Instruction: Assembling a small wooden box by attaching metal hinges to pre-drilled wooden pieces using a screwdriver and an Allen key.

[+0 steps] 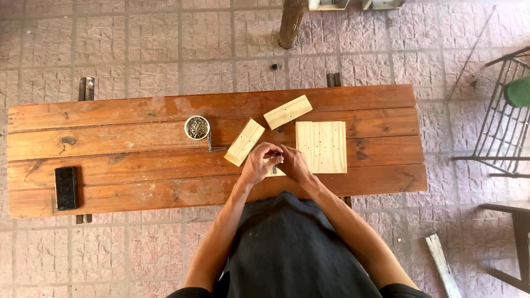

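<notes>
Two hands meet at the near middle of the tabletop (110, 193). Left hand (258, 164) and right hand (292, 163) are curled together, fingertips touching, closed on something small and dark between them; too small to identify. A pale wooden piece (277, 172) shows just under the hands, mostly hidden.

Just beside the left hand: a narrow pine block (244, 142), lying diagonal, with drilled holes. Beyond it, a second narrow block (287, 111), also diagonal. Just beside the right hand: a square pine board (322, 146), flat, dotted with holes.

Left of the blocks: round metal tin (197, 127) holding screws or nails, with a bent metal key (214, 145) lying next to it. Far left, well apart: a black phone (66, 188), flat.

Risk, as a judgement: the small item is pinched at the fingertips only; a slip could drop it into a gap between planks or off the near edge. An elbow sweep could tip the tin.

Surface: reddish wood planks, worn, knots visible. Floor: pinkish stone tiles. Wooden post (291, 22) beyond; metal rack (505, 116) at right; loose strip of wood (441, 265) on the floor.
</notes>
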